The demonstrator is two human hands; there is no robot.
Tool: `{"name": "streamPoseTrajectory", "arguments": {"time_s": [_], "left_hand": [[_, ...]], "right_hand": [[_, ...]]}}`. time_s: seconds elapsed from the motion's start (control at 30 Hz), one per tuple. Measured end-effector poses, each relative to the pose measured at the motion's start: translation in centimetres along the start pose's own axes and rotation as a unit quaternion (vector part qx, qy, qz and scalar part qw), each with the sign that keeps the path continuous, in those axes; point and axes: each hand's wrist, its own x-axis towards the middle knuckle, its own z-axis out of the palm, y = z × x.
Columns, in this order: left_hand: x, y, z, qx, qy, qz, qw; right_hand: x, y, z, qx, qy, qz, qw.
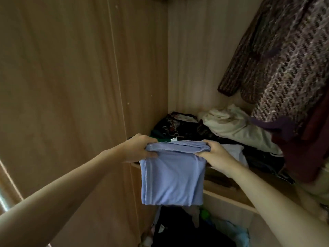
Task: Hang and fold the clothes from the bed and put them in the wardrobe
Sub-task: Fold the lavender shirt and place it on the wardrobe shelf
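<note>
A folded light blue garment hangs in front of the wardrobe shelf. My left hand grips its top left corner, and my right hand grips its top right corner. The top fold lies level with the shelf, while the rest droops below it. On the shelf behind it lie a dark printed garment and a crumpled cream garment.
The wardrobe's wooden side wall stands on the left. A thick knitted purple garment hangs at the upper right, reaching down over the shelf. Dark and light blue clothes fill the compartment below.
</note>
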Motion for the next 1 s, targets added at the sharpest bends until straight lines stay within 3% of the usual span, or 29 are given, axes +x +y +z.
{"name": "streamPoseTrajectory", "arguments": {"time_s": [0.23,0.57,0.7,0.87,1.0], "left_hand": [[8.9,-5.6,1.4,-0.033,0.009,-0.071,0.997],[18.7,-12.1,4.4,-0.114,0.005,-0.144,0.983],[19.2,-16.1,6.9,-0.155,0.038,-0.202,0.966],[18.5,-21.0,11.9,-0.153,0.085,-0.303,0.937],[17.6,-24.6,13.5,-0.115,0.074,-0.331,0.934]], "right_hand": [[13.5,0.7,-2.8,0.042,0.001,-0.026,0.999],[29.5,1.3,-4.6,-0.019,-0.059,0.023,0.998],[34.8,1.9,-0.8,-0.068,-0.08,0.035,0.994],[40.8,3.3,9.4,-0.141,-0.118,0.058,0.981],[42.9,6.1,16.0,-0.115,-0.084,0.04,0.989]]}}
